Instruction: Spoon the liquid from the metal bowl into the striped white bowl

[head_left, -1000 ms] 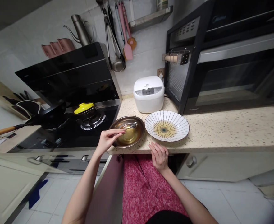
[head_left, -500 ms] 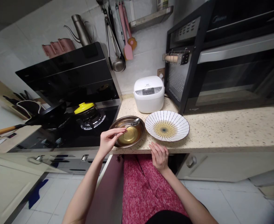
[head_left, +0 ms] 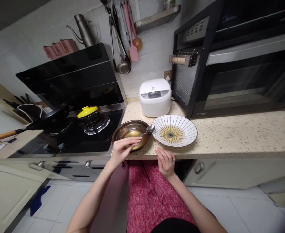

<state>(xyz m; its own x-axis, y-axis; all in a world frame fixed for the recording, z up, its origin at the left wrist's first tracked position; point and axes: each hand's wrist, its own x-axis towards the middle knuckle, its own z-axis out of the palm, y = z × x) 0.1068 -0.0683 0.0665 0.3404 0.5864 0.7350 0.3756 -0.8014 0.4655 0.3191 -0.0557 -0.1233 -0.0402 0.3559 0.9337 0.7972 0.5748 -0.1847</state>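
My left hand [head_left: 125, 149] pinches the handle of a metal spoon [head_left: 150, 129]. The spoon's bowl is over the right rim of a steel basin [head_left: 117, 132], which holds a yellowish liquid [head_left: 134, 134]. To the right stands a white plate [head_left: 191, 132] with dark radiating lines; yellowish liquid or colouring spreads round its centre, I cannot tell which. My right hand [head_left: 166, 161] holds nothing. It rests at the counter's front edge just below the plate, fingers stretched out and slightly bent.
Behind the basin and plate is a white rice cooker [head_left: 155, 102]. On the left, a stove carries a pot with a yellow lid [head_left: 87, 112] and a dark wok [head_left: 52, 118]. An oven [head_left: 249, 74] stands on the right of the counter [head_left: 241, 136]. Utensils hang on the wall.
My left hand has moved right with the spoon, whose bowl has gone from inside the basin to its right rim, near the plate. My right hand has stayed in place.
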